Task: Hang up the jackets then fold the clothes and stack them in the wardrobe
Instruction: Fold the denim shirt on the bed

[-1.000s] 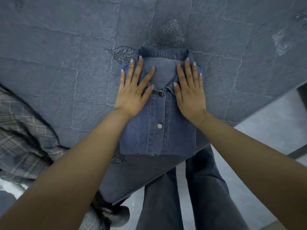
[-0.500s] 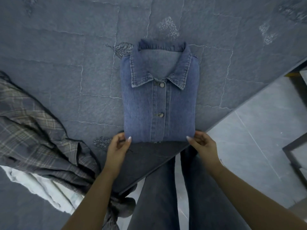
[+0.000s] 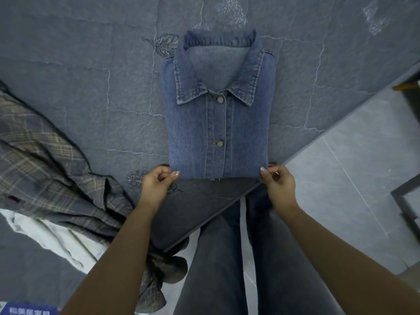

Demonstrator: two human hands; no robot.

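Fingers curled on both sides: left hand (image 3: 156, 186) pinches near-left corner of shirt (image 3: 218, 123), right hand (image 3: 278, 184) pinches near-right corner. Thumbs on top, other fingers tucked under hem.

Shirt: denim, folded to compact rectangle, collar at 12 o'clock, hem at 6, lying flat on bed (image 3: 79, 76) near its edge. Plaid garment (image 3: 45, 160) heaped at 9 o'clock, apart.

Handling, by judgement: thick, fairly stiff, moderately heavy cloth; not slippery, not fragile. Layers could slump if lifted by corners alone. Better hold: palms slid under both long sides, supporting whole stack.
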